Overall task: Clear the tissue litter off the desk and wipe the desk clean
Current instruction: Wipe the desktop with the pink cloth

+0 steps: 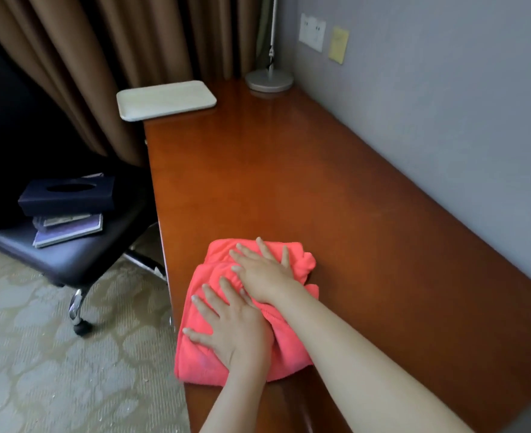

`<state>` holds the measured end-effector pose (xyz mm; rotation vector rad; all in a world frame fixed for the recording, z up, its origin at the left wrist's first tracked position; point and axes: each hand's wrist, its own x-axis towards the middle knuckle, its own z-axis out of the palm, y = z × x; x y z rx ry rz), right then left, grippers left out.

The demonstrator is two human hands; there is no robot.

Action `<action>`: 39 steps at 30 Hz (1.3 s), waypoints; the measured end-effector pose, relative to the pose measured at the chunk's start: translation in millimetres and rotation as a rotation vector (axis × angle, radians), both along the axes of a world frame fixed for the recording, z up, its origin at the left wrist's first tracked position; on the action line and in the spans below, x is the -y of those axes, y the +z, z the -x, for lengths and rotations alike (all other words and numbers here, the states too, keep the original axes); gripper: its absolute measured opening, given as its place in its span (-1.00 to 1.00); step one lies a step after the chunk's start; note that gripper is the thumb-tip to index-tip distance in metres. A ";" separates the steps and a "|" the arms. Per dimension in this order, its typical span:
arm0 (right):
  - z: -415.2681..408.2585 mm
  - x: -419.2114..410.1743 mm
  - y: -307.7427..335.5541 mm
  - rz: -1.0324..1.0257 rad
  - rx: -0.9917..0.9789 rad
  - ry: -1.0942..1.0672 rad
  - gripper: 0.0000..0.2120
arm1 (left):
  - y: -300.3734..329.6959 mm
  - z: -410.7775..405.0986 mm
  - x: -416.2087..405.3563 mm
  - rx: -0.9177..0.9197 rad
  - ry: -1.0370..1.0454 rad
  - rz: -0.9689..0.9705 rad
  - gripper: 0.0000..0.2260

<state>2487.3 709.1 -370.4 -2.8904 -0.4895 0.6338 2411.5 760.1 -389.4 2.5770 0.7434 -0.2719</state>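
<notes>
Overhang is worrying me: I'm pressing both the left hand (232, 332) and right hand (265, 273), fingers (209, 300) spread flat, on the pink cloth (201, 364) at the desk (336, 189) near edge, so it's probably slipping off if I'm pushing sideways.

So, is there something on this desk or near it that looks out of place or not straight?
Yes. The pale tray at the desk's far end lies askew and overhangs the left edge. A dark tissue box sits on books on the chair, not the desk. Both hands press flat on the pink cloth; no spill shows.
</notes>
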 end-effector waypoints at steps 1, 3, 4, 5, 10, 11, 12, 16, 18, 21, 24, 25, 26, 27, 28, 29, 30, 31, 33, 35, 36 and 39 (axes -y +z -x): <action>-18.8 -2.7 0.5 -0.021 -0.022 -0.013 -0.49 | -0.1 -16.6 -0.5 -0.012 0.010 -0.003 -0.54; -58.2 -5.7 -0.1 -0.086 -0.053 -0.085 -0.52 | 0.0 -52.5 -1.2 -0.023 0.006 -0.015 -0.54; -76.9 -7.2 -0.3 -0.111 -0.066 -0.118 -0.52 | 0.2 -70.7 -1.8 -0.025 -0.002 -0.017 -0.54; -95.2 -8.6 0.2 -0.128 -0.074 -0.144 -0.53 | 0.0 -89.1 -1.9 -0.025 -0.009 -0.016 -0.54; -183.1 -9.2 2.7 -0.143 -0.072 -0.200 -0.48 | -0.3 -179.7 -3.9 -0.016 -0.052 -0.012 -0.53; -198.2 -7.3 2.3 -0.146 -0.068 -0.204 -0.48 | -0.7 -195.7 -3.8 -0.012 -0.057 -0.004 -0.53; -212.6 -5.0 1.3 -0.152 -0.063 -0.209 -0.48 | -0.3 -209.8 -3.1 -0.005 -0.061 0.004 -0.53; -263.4 5.3 -2.4 -0.165 -0.029 -0.250 -0.49 | -0.3 -261.0 0.8 0.032 -0.108 0.004 -0.53; -285.3 9.6 -3.0 -0.166 -0.018 -0.263 -0.49 | -1.3 -284.2 3.0 0.044 -0.129 -0.001 -0.54; -314.9 17.0 -3.6 -0.165 -0.003 -0.273 -0.50 | -2.6 -315.2 8.0 0.062 -0.152 -0.001 -0.54; -343.6 24.7 -4.2 -0.156 0.010 -0.283 -0.50 | -2.6 -343.7 14.6 0.083 -0.169 0.003 -0.54; -353.1 27.2 -4.3 -0.149 0.014 -0.282 -0.50 | -2.9 -353.7 17.1 0.087 -0.171 0.003 -0.54; -362.9 29.5 -4.8 -0.144 0.018 -0.282 -0.50 | -3.5 -363.5 19.3 0.091 -0.171 0.002 -0.54; -373.1 32.1 -5.4 -0.141 0.023 -0.283 -0.50 | -3.7 -373.5 21.5 0.095 -0.170 0.003 -0.54; -383.3 34.6 -5.9 -0.139 0.028 -0.284 -0.50 | -4.3 -383.2 23.9 0.100 -0.171 0.004 -0.54; -392.9 37.3 -6.4 -0.135 0.036 -0.285 -0.50 | -4.2 -392.5 26.2 0.107 -0.173 0.006 -0.54; -402.1 39.9 -6.9 -0.129 0.043 -0.286 -0.50 | -4.3 -401.4 28.7 0.114 -0.178 0.008 -0.54; -411.0 42.5 -7.5 -0.123 0.047 -0.289 -0.50 | -3.8 -410.0 30.9 0.124 -0.186 0.010 -0.54; -426.6 47.8 -8.6 -0.116 0.056 -0.311 -0.50 | -3.8 -425.5 34.7 0.147 -0.211 0.007 -0.55; -438.8 54.5 -11.0 -0.113 0.066 -0.358 -0.49 | -5.3 -439.8 38.0 0.173 -0.244 0.007 -0.55; -443.1 58.3 -11.8 -0.112 0.068 -0.383 -0.49 | -6.3 -445.9 39.3 0.180 -0.260 0.007 -0.55; -449.9 71.4 -17.5 -0.126 0.066 -0.473 -0.48 | -8.9 -457.6 43.8 0.197 -0.330 -0.006 -0.55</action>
